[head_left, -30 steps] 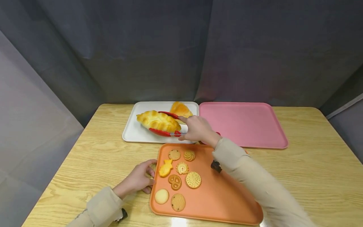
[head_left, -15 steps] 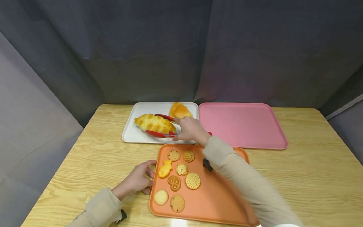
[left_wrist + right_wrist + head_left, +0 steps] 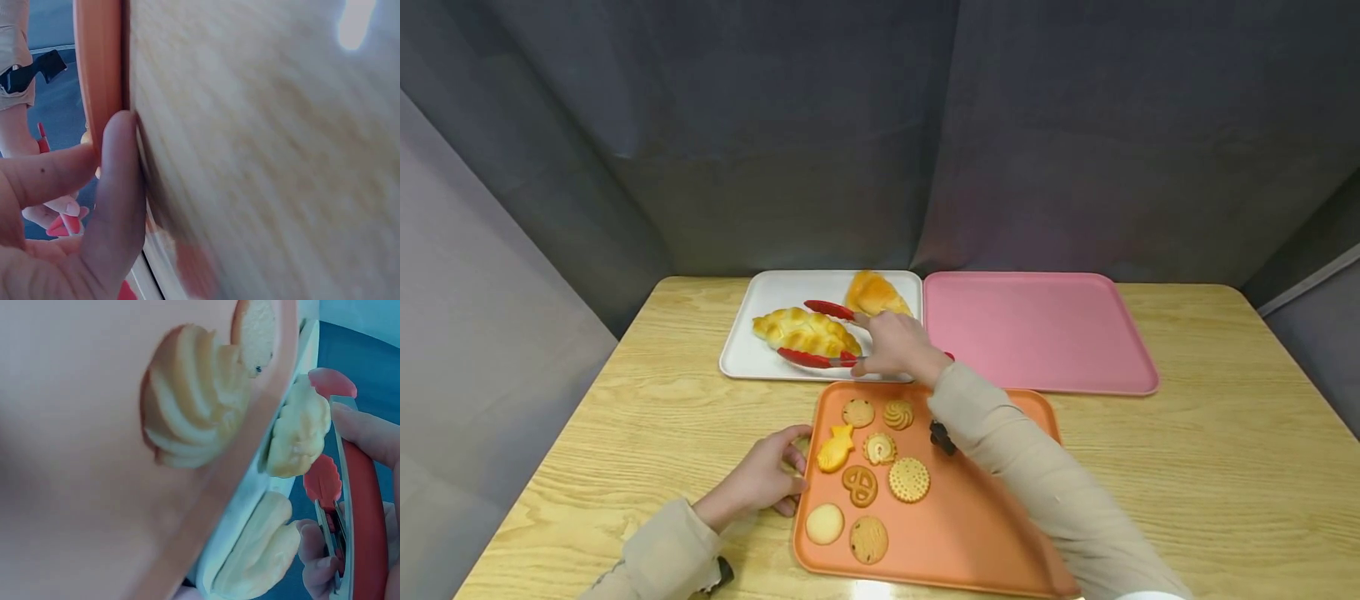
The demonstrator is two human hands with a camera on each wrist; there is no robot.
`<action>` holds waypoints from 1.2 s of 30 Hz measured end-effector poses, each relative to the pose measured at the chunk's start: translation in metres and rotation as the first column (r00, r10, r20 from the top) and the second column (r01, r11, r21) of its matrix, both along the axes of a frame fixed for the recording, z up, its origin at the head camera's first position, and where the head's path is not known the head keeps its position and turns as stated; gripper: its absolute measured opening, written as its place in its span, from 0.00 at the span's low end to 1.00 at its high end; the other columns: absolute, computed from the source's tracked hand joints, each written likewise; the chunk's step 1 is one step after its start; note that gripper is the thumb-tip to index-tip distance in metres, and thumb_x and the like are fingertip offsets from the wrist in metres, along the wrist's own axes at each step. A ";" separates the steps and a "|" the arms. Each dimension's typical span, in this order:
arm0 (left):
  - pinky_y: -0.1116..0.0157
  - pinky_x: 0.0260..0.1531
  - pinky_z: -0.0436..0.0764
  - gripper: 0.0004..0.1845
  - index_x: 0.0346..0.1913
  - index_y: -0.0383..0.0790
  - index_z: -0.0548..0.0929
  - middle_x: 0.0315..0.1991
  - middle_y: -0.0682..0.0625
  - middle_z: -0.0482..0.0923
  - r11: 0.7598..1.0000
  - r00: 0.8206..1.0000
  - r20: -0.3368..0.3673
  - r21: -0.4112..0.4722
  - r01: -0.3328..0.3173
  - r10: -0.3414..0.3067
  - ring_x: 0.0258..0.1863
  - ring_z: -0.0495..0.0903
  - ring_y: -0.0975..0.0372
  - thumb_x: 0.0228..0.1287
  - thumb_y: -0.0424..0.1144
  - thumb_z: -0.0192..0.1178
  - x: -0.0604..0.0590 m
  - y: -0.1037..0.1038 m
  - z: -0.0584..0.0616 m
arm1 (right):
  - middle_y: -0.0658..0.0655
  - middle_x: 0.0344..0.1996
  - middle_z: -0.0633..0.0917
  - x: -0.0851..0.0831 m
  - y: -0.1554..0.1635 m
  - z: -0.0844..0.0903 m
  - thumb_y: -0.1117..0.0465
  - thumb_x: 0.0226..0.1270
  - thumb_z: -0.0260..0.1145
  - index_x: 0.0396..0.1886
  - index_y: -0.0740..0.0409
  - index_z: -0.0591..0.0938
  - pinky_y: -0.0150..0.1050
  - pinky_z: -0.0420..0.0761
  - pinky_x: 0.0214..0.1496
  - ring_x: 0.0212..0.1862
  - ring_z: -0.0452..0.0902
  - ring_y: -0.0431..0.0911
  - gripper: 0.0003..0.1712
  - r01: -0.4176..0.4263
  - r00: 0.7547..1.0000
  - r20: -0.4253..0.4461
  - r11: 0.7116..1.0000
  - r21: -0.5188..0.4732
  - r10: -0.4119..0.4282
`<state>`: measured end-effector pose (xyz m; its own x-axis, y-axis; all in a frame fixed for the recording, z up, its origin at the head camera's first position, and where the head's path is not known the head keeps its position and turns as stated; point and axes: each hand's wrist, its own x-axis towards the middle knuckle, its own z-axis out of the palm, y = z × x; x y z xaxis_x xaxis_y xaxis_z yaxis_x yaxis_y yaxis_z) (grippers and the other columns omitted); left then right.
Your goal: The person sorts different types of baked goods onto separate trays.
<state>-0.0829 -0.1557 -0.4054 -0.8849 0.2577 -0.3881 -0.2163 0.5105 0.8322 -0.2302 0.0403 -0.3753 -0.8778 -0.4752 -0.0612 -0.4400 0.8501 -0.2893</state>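
My right hand [image 3: 891, 346] holds a pair of tongs with red tips [image 3: 805, 359] over the white tray [image 3: 775, 287]. The tongs' tips stand apart on either side of a golden braided bread loaf [image 3: 808, 331], which seems to lie on that tray. In the right wrist view the red-handled tongs [image 3: 367, 531] show a gap beside the loaf [image 3: 301, 434]. A folded golden pastry [image 3: 874, 293] sits behind them at the tray's back right. My left hand [image 3: 763, 471] pinches the left rim of the orange tray [image 3: 925, 575]; the left wrist view shows its thumb [image 3: 119, 187] against the rim.
Several cookies sit on the orange tray's left half, among them a pretzel-shaped one [image 3: 860, 485] and a fish-shaped one [image 3: 836, 450]. A pink tray [image 3: 1037, 329] adjoins the white one on the right. Grey curtains [image 3: 805, 142] stand behind the wooden table [image 3: 610, 433].
The loaf has come down and slightly left onto the white tray. The tongs have spread away from it as my right hand shifted left. My left hand stays at the rim.
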 end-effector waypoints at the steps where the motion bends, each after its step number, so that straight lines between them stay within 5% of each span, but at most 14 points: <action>1: 0.61 0.11 0.78 0.36 0.64 0.31 0.61 0.30 0.44 0.69 1.000 1.000 0.001 -0.003 -0.001 0.001 0.14 0.72 0.60 0.48 0.17 0.56 0.000 0.000 0.000 | 0.49 0.20 0.73 0.001 0.001 0.001 0.40 0.42 0.71 0.65 0.51 0.68 0.37 0.74 0.29 0.31 0.70 0.46 0.48 0.000 1.000 -0.008 1.000 -0.003 0.000; 8: 0.61 0.11 0.78 0.36 0.64 0.31 0.61 0.30 0.44 0.69 1.000 1.000 -0.003 -0.004 -0.006 0.006 0.13 0.72 0.60 0.48 0.17 0.56 0.000 0.000 -0.002 | 0.53 0.28 0.79 0.009 0.007 0.013 0.41 0.42 0.71 0.65 0.52 0.67 0.41 0.76 0.33 0.35 0.73 0.48 0.48 -0.027 0.998 -0.060 0.999 -0.020 0.026; 14: 0.61 0.10 0.78 0.36 0.64 0.30 0.60 0.29 0.43 0.69 1.000 1.000 -0.018 0.023 0.004 -0.004 0.13 0.72 0.60 0.47 0.16 0.56 0.000 0.000 0.000 | 0.51 0.23 0.77 0.018 0.018 0.024 0.41 0.42 0.71 0.65 0.50 0.67 0.39 0.75 0.28 0.32 0.74 0.48 0.47 -0.042 0.997 -0.058 0.999 -0.025 0.041; 20: 0.61 0.10 0.78 0.36 0.64 0.29 0.60 0.29 0.43 0.70 0.999 1.000 -0.019 0.028 0.017 -0.016 0.12 0.72 0.60 0.49 0.17 0.55 0.001 -0.001 0.001 | 0.55 0.35 0.80 0.029 0.029 0.032 0.41 0.42 0.71 0.66 0.49 0.67 0.41 0.77 0.31 0.36 0.74 0.47 0.48 -0.068 0.994 -0.088 0.997 -0.029 0.065; 36: 0.60 0.11 0.79 0.37 0.65 0.29 0.59 0.30 0.42 0.69 0.999 1.000 0.004 0.053 0.011 -0.012 0.13 0.72 0.59 0.48 0.17 0.56 0.000 -0.004 -0.001 | 0.52 0.22 0.75 0.064 0.061 0.046 0.43 0.38 0.74 0.62 0.55 0.70 0.36 0.69 0.22 0.22 0.67 0.42 0.49 -0.139 0.974 -0.187 0.989 -0.053 0.126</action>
<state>-0.0832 -0.1601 -0.4067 -0.8800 0.2880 -0.3776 -0.2144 0.4685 0.8570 -0.1659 0.1017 -0.3290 -0.8002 -0.5857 0.1293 -0.5980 0.7626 -0.2468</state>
